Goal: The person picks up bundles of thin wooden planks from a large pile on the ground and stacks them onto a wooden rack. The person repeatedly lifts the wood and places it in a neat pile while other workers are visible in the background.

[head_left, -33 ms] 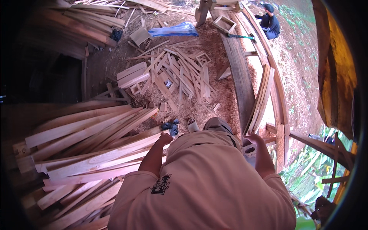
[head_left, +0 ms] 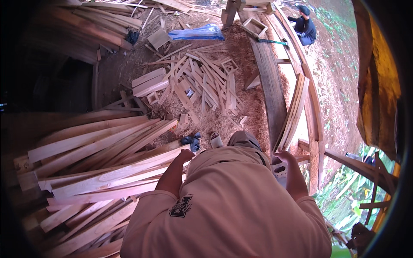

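Planks (head_left: 294, 114) end at right hand (head_left: 284, 157); left hand (head_left: 186, 155) near boards (head_left: 122, 172); shavings strip (head_left: 253, 112) ahead

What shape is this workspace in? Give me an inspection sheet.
Surface: long, weathered grey wooden plank; square pale wooden frame near its far end.
Things at hand: stack of narrow brown wooden planks; pile of long pale wooden boards.
Clutter: heap of thin pale wooden offcuts; blue plastic sheet.
Hands: bare; left hand by the pile, right hand at the stack's near end; grips unclear.
Cables: nothing seen.
Surroundings: person in dark clothing, upper right.
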Demonstrator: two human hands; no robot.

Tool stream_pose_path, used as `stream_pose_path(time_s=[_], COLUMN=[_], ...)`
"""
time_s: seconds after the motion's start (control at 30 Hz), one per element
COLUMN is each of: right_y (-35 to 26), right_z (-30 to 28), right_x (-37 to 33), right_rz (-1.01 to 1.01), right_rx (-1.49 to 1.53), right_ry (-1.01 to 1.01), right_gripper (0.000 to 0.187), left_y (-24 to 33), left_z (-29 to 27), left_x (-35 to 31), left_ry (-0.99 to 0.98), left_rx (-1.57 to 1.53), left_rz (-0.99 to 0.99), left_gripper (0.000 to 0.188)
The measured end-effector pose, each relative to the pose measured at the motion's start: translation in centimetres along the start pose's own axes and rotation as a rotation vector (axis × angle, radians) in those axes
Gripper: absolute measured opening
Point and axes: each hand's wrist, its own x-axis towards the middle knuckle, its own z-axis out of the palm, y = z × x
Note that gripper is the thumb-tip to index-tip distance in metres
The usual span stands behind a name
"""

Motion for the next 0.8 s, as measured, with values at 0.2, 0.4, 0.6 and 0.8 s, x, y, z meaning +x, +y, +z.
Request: stream_pose_path(time_s=[0.2, 0.4, 0.6, 0.8], right_y=[1.5, -0.4, 2.1, 1.3], right_z=[1.5, -1.0, -2.3, -7.2], right_x=[0.4, 0.9, 3.4, 5.3], right_rz=[-0.018, -0.084, -0.144, -0.115], right_rx=[0.006, -0.116, -0.101, -0.111], right_ry=[-0.008, -0.086, -0.026, -0.09], right_gripper=[0.101, 0.096, 0.087, 0.084], left_y=[5.2, 3.6, 4.7, 6.8], left_z=[-4.6, -1.5, -8.0, -6.0], left_x=[-3.2, 0.6, 0.3, -3.3], left_ry=[-0.118, 0.028, 0.527, 0.438], left_rx=[-0.528, -0.284, -0.638, -0.847], left_rz=[-0.138, -0.134, -0.19, -0.524], left_gripper=[0.051, 0.04, 0.033, 0.034])
